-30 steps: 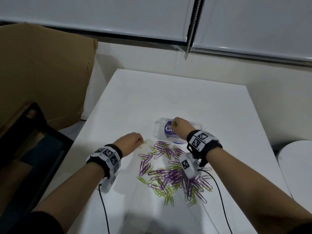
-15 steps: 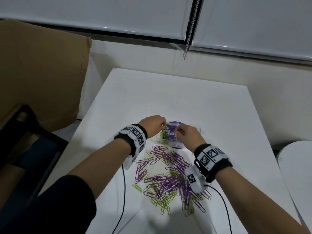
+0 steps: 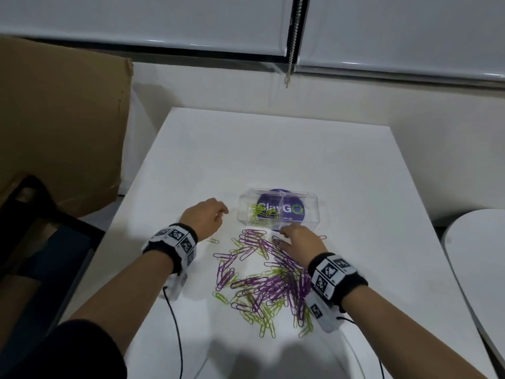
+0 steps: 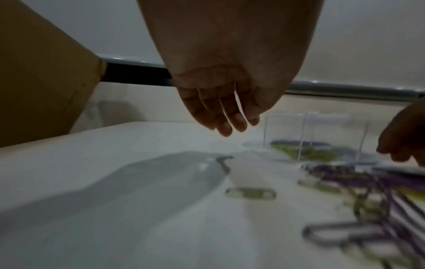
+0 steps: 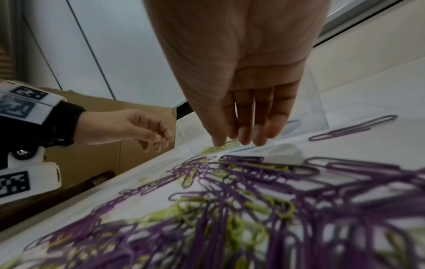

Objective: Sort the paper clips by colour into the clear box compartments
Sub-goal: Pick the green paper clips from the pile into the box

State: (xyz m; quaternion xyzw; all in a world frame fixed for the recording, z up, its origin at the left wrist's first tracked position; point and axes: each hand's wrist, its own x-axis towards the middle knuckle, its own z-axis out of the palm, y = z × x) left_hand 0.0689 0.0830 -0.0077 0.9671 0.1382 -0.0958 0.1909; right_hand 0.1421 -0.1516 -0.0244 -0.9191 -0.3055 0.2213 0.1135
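Observation:
A clear box with a middle divider stands on the white table; its left compartment holds several green clips, the right one shows only a purple label. A heap of purple and green paper clips lies in front of it. My left hand hovers left of the box, fingers loosely hanging, holding nothing. My right hand reaches down at the heap's far edge by the box's front wall, fingers straight, tips just above the clips.
A single green clip lies apart near my left wrist. A brown cardboard sheet leans at the left beside a dark chair. A round white tabletop sits at the right. Cables trail from both wrists.
Both hands have come back from over the box: the left moved left and down beside it, the right dropped to the heap's far edge. More green clips lie in the left compartment.

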